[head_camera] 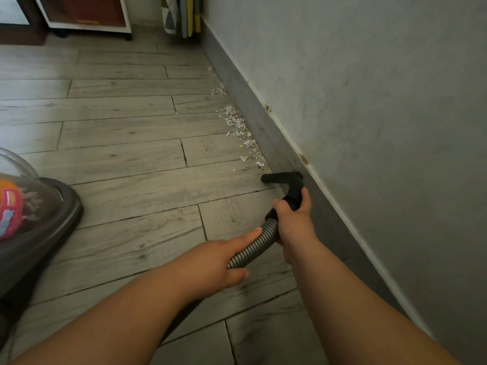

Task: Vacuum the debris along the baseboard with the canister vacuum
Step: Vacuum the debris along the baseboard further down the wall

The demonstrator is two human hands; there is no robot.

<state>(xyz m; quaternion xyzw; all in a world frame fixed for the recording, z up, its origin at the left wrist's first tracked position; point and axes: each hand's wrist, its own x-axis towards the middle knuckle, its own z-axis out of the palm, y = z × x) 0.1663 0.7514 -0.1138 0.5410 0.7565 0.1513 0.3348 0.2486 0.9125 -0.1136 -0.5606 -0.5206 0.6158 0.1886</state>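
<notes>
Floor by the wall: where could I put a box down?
The bare planks between the vacuum and the paper scraps are free. It is crowded along the baseboard, where scraps lie ahead of the nozzle, and around the hose.

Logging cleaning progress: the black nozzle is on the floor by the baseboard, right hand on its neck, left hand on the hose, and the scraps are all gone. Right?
Not quite: the head view shows paper scraps lying along the baseboard beyond the black nozzle. The rest holds: right hand grips its neck, left hand holds the hose.
</notes>
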